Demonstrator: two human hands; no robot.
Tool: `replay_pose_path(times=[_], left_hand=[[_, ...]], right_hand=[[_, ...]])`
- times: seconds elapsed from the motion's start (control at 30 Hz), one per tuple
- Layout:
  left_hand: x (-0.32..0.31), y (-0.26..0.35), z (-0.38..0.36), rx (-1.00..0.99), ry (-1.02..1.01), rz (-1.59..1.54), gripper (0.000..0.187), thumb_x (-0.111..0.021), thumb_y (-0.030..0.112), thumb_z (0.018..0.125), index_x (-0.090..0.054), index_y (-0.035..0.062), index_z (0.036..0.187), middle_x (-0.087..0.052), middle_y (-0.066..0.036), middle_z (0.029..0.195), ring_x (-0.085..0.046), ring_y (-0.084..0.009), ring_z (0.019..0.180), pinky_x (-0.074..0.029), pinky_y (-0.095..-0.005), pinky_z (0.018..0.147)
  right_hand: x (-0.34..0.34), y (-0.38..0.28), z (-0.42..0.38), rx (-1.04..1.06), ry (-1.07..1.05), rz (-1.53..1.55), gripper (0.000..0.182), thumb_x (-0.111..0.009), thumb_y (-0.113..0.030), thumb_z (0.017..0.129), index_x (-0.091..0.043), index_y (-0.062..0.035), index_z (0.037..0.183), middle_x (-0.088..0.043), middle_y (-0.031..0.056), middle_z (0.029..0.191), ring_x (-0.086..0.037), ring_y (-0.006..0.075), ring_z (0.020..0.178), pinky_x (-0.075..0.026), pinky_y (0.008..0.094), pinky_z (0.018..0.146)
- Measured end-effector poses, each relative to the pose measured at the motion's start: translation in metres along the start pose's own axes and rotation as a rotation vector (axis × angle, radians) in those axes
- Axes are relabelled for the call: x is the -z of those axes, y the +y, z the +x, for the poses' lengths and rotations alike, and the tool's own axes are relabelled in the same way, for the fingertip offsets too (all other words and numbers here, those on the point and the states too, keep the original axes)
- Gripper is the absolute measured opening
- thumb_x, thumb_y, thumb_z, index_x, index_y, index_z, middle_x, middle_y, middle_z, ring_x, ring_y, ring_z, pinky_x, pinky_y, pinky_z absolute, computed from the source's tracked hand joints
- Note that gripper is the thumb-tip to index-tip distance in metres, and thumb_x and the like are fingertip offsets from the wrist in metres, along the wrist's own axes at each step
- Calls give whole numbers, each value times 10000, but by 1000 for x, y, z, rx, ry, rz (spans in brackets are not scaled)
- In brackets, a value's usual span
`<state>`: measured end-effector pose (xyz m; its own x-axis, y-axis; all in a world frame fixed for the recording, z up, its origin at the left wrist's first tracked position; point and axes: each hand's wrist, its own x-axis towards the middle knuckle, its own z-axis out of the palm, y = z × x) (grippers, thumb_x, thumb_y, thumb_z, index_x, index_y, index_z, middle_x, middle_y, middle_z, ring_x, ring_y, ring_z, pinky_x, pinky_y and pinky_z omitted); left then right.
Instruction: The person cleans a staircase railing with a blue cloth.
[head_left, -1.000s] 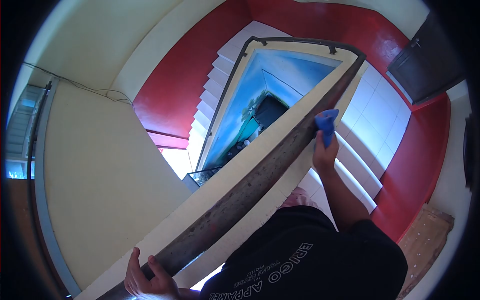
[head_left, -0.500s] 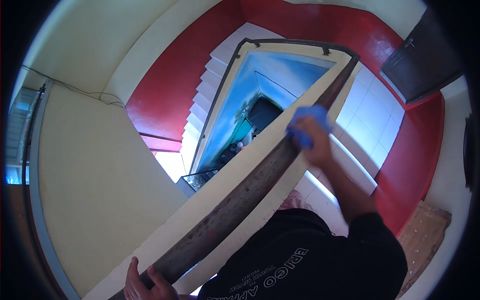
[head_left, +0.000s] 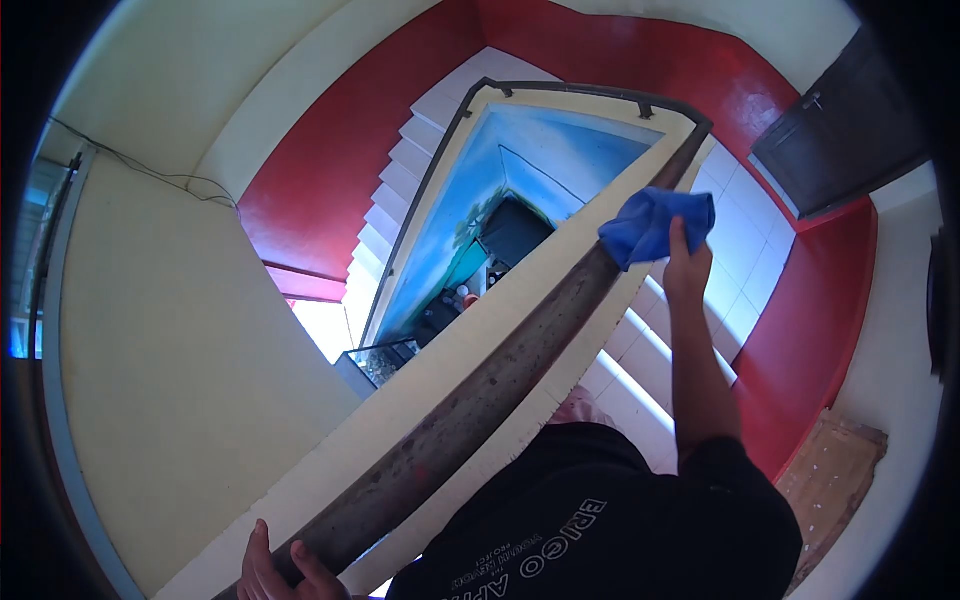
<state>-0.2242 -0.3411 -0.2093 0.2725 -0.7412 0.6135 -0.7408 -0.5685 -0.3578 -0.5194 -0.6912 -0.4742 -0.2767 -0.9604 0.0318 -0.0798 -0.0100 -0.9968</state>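
Note:
A dark handrail runs diagonally on top of a cream half-wall, its surface spotted. At its upper part my right hand holds a bunched blue cloth, which lies over the rail's upper stretch. My left hand rests around the rail's lower end at the bottom left, thumb and fingers apart on either side of it.
White stairs climb beside a red wall. Beyond the half-wall is a stairwell with blue painted walls. A dark door stands at the upper right, and a brown board at the lower right.
My right hand has shifted right with the blue cloth, and the cloth now looks more spread out. My left hand has stayed at the rail's lower end. The view has shifted slightly.

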Motion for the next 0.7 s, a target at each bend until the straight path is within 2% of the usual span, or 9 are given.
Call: replay_pose_path(times=[0.07, 0.13, 0.17, 0.23, 0.3, 0.37, 0.5, 0.57, 0.7], left_hand=[[-2, 0, 3, -19, 20, -7, 525, -583, 583, 955, -786, 99, 940, -712, -56, 676, -599, -225, 475, -436, -374, 466], [-2, -1, 3, -11, 15, -21, 523, -587, 581, 953, -787, 97, 938, -709, -54, 673, -602, -221, 480, -435, -375, 469], [-3, 0, 3, 0, 17, -27, 523, -589, 580, 952, -788, 96, 937, -708, -53, 672, -604, -218, 482, -435, -376, 471], [-4, 1, 0, 53, 21, -31, 555, -570, 629, 937, -785, 117, 908, -711, -43, 691, -625, -226, 525, -451, -384, 505], [-3, -1, -9, 89, -26, -6, 473, -590, 555, 928, -765, 119, 971, -727, -35, 813, -654, -232, 663, -459, -388, 646], [2, -7, -22, 99, -130, 40, 338, -647, 360, 924, -730, 102, 1125, -758, -31, 1038, -691, -238, 899, -461, -387, 894], [3, -5, -21, 111, -141, 71, 313, -636, 337, 942, -732, 102, 1126, -759, -9, 1062, -701, -220, 922, -459, -378, 896], [1, -8, -19, 109, -125, 66, 281, -653, 314, 937, -734, 124, 1128, -761, 11, 1067, -704, -199, 930, -458, -369, 897], [0, -6, -18, 142, -131, 70, 268, -680, 307, 923, -736, 150, 1133, -764, 36, 1052, -709, -177, 916, -463, -356, 886]], right_hand=[[-16, -6, -53, 15, -119, 105, 321, -621, -257, 1012, -667, 8, 1188, -696, 88, 1134, -634, 134, 993, -511, 303, 872], [-26, -22, -103, 521, -350, -10, 279, -669, -194, 945, -689, -33, 1172, -705, 102, 1133, -664, 250, 1104, -315, 521, 1154], [-27, -49, -106, 749, -663, -20, 282, -709, -194, 875, -707, -64, 1124, -713, 99, 1092, -659, 304, 1137, -171, 599, 1201], [-30, -69, -110, 901, -641, -165, 165, -615, -60, 879, -720, -35, 1003, -718, 131, 999, -683, 346, 1041, -414, 472, 1090], [-16, -36, -60, 972, -675, -259, 156, -646, -84, 878, -722, -46, 1009, -719, 117, 993, -699, 323, 991, -494, 444, 1000], [1, 10, -6, 631, -509, -497, 295, -726, -261, 854, -717, -84, 1090, -715, 135, 1059, -687, 357, 982, -441, 486, 1056], [-3, -2, 5, 79, -353, -644, 252, -687, -233, 925, -688, -59, 1107, -686, 167, 1133, -634, 398, 1083, -449, 479, 1031], [-14, -2, -46, 614, -528, -455, 369, -673, -108, 828, -660, -73, 1194, -663, 159, 1229, -574, 371, 1249, -295, 513, 1180], [-17, -24, -87, 836, -594, -260, 481, -729, -38, 711, -674, -113, 1184, -677, 97, 1236, -546, 313, 1319, -247, 554, 1191]])
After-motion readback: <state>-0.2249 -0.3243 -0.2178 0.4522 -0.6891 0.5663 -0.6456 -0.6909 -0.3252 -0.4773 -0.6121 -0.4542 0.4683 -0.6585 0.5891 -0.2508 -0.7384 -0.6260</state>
